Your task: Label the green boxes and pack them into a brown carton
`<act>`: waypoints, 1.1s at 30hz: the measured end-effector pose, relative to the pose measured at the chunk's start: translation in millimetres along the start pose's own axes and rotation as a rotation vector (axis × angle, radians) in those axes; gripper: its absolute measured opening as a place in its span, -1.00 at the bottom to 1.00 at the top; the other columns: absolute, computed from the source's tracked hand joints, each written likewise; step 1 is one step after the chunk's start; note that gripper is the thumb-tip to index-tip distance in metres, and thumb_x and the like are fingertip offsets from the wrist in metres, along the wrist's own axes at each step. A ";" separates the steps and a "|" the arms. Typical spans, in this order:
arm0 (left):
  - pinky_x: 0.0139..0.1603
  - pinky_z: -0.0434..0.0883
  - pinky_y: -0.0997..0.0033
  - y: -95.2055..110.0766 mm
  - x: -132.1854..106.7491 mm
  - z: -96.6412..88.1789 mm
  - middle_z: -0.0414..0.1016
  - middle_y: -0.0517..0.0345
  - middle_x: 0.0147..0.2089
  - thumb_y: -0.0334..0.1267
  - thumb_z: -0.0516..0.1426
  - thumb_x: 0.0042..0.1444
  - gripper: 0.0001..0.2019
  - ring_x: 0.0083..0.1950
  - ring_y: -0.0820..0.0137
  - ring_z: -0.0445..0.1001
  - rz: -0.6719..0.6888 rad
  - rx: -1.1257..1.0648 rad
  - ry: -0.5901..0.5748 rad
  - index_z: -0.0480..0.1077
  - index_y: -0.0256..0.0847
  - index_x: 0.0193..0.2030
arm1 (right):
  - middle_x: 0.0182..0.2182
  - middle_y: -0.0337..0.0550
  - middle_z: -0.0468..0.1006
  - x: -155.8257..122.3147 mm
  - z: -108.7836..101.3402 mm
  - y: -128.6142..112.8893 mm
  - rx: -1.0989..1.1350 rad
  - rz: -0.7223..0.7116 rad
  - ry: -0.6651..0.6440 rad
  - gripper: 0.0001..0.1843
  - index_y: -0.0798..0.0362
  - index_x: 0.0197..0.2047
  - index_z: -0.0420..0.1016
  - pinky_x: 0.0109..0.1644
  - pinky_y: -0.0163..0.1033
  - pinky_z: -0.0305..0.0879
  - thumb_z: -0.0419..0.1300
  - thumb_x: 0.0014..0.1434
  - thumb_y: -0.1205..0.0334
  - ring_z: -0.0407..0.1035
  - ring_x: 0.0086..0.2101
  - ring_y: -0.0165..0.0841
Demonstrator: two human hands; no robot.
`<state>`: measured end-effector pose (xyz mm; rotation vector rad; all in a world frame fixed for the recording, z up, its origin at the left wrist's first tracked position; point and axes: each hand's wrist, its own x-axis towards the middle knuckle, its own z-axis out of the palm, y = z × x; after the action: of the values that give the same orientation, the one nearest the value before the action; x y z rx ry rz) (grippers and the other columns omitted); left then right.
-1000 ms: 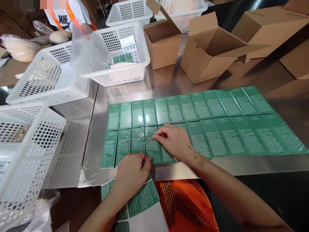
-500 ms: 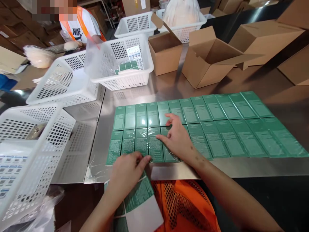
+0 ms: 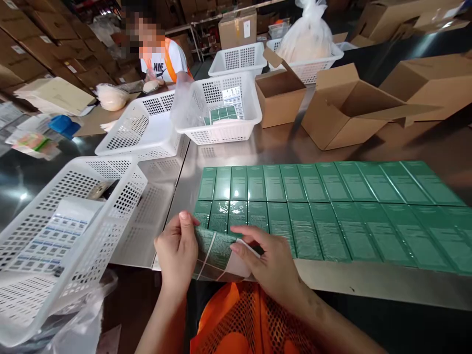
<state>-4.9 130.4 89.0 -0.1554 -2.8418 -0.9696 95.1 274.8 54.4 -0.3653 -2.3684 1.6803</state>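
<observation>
Between my hands, a sheet of green stickers (image 3: 220, 251) with a bare white patch is held tilted above the table's front edge. My left hand (image 3: 176, 253) pinches its upper left corner, thumb on top. At the right side, my right hand (image 3: 275, 260) has thumb and forefinger closed on the sheet by the white patch; the other fingers are partly hidden. Just beyond lie green boxes (image 3: 324, 228), side by side in two long rows, with shiny film-like glare on their tops. The sheet and hands cover part of the front row's left end.
A white basket (image 3: 127, 196) with printed label sheets (image 3: 61, 241) stands at left. Behind are another white basket (image 3: 221, 130) holding green sheets, and open cardboard boxes (image 3: 282, 98) (image 3: 342, 118). Across the table is a person in an orange vest (image 3: 170, 61).
My right hand has come off the boxes and gripped the sticker sheet's right side. My left hand has lifted the sheet from below the table edge. The view has shifted left.
</observation>
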 end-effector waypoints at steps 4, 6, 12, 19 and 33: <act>-0.42 0.11 0.41 -7.4 6.3 5.1 0.20 0.21 -0.66 -0.03 -0.14 0.31 -0.54 -0.55 0.40 0.18 -0.003 0.078 0.010 0.15 -0.12 -0.61 | -0.09 -0.10 0.61 -1.6 5.4 2.2 -0.292 -0.282 0.108 -0.73 -0.12 -0.05 0.58 -0.09 -0.05 0.47 0.08 0.31 0.29 0.52 -0.12 -0.19; -0.43 0.09 0.41 -7.8 11.1 7.0 0.19 0.22 -0.66 -0.04 -0.13 0.31 -0.55 -0.56 0.40 0.15 -0.007 0.101 0.030 0.15 -0.12 -0.60 | -0.07 -0.10 0.62 -3.0 12.4 3.7 -0.470 -0.490 0.207 -0.69 -0.15 -0.07 0.59 -0.04 0.04 0.47 0.09 0.28 0.37 0.52 -0.08 -0.15; -0.37 0.10 0.37 -15.1 37.4 -1.0 0.52 0.01 -0.39 -0.04 -0.14 0.34 -0.54 -0.42 0.25 0.38 0.046 0.242 0.137 0.52 -0.18 -0.22 | -0.10 -0.36 0.64 -8.7 14.6 -5.3 -0.457 -0.836 -0.148 -0.57 -0.39 0.01 0.52 0.07 0.01 0.48 0.13 0.20 0.33 0.54 -0.09 -0.21; -0.42 0.14 0.37 -51.1 76.3 -25.0 0.33 0.14 -0.57 0.14 -0.24 0.33 -0.35 -0.51 0.35 0.28 -0.026 -0.127 -0.079 0.57 -0.21 -0.25 | -0.30 -0.38 0.65 41.0 -31.8 -40.8 0.008 -0.413 -0.152 -0.74 -0.38 -0.10 0.58 -0.11 -0.18 0.49 0.34 0.16 0.17 0.53 -0.25 -0.33; -0.46 0.09 0.45 -54.4 119.6 29.6 0.21 0.33 -0.59 0.07 0.03 0.21 -0.62 -0.53 0.47 0.16 0.146 -0.228 -0.678 0.36 -0.18 -0.43 | -0.42 -0.15 0.58 210.8 12.4 -2.6 0.053 0.141 -0.241 -0.86 0.06 -0.34 0.61 -0.47 -0.35 0.32 0.36 0.04 0.18 0.43 -0.43 -0.40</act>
<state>-133.2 112.2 52.4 -0.8517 -3.2060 -1.4255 -108.4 330.8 59.4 -0.3457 -2.5120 1.9467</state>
